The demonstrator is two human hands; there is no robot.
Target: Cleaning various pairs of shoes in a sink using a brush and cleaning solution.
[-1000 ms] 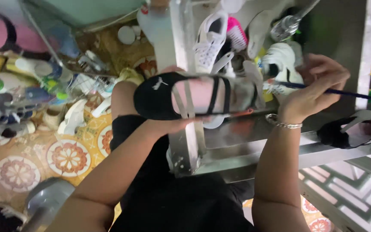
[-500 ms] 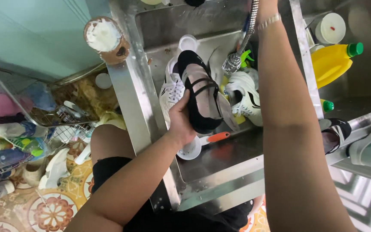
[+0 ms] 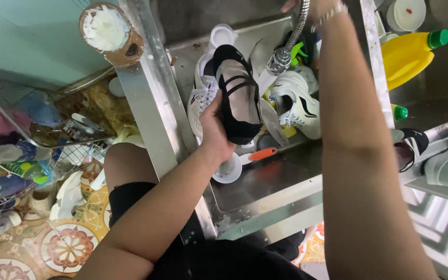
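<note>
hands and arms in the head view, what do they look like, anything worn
Both arms are bare with no sleeves showing. The left hand wears nothing visible. The right hand is mostly out of frame; a thin silver bracelet circles its wrist.

Dim, uneven light; glare on the steel sink (image 3: pixel 265 186) rim, lower right shadowed, frame edges softly blurred.

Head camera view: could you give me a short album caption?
Left hand holds a black shoe over a steel sink under the spray hose.
</note>
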